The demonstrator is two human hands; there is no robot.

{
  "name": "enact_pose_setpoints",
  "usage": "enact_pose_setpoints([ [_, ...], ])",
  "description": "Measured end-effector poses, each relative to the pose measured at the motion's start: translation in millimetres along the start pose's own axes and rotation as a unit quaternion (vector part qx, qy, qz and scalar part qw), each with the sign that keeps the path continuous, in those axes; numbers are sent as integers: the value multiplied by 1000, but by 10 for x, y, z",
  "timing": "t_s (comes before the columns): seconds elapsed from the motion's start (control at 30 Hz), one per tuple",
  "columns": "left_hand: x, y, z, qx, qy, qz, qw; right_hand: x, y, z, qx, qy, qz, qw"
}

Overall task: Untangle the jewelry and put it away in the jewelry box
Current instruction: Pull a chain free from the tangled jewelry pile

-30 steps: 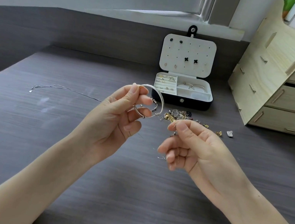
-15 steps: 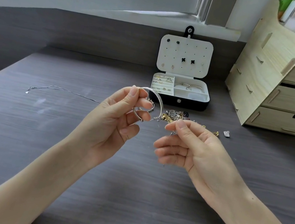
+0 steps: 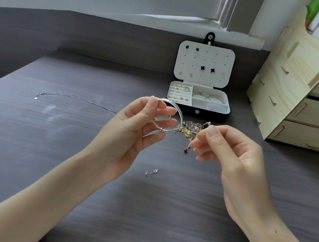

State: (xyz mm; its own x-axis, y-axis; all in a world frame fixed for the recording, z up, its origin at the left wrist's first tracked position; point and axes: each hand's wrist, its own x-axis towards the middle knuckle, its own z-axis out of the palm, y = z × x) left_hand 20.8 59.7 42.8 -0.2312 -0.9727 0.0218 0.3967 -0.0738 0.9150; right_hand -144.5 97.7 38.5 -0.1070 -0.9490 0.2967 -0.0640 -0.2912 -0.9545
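My left hand [image 3: 132, 129] holds a silver bangle [image 3: 178, 111] upright between thumb and fingers, above the grey desk. My right hand [image 3: 231, 154] pinches a thin chain piece with a small dark red bead [image 3: 185, 151] hanging from it. Behind both hands a tangled heap of gold and silver jewelry [image 3: 192, 128] lies on the desk. The black jewelry box [image 3: 208, 114] stands open further back, with rings and bangles in its white trays and stud earrings on its lid. A thin silver necklace [image 3: 69, 96] lies stretched out at the left.
A small silver clasp piece [image 3: 152, 171] lies on the desk below my hands. A wooden drawer organizer [image 3: 305, 99] stands at the right, close to the box. The desk's raised back wall [image 3: 105, 37] runs behind everything.
My right hand has lifted slightly and now pinches a chain with the red bead dangling. A small clasp piece now shows on the desk. My left hand keeps holding the bangle.
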Motion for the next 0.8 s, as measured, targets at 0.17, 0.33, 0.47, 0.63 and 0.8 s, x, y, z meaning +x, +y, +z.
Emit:
enact_pose_setpoints([
  [0.17,22,-88,35,71,23,64,995,-69,-17,33,-111,-27,-117,987],
  [0.33,-47,-131,104,142,-23,81,986,18,-38,80,-215,-29,-250,944],
  [0.47,-53,-173,120,244,-17,98,965,89,13,75,-280,-3,-285,917],
  [0.63,1,-236,96,300,11,69,951,143,92,22,-380,8,-264,886],
  [0.8,54,-259,124,273,37,20,961,156,132,-3,-405,-17,-225,886],
])
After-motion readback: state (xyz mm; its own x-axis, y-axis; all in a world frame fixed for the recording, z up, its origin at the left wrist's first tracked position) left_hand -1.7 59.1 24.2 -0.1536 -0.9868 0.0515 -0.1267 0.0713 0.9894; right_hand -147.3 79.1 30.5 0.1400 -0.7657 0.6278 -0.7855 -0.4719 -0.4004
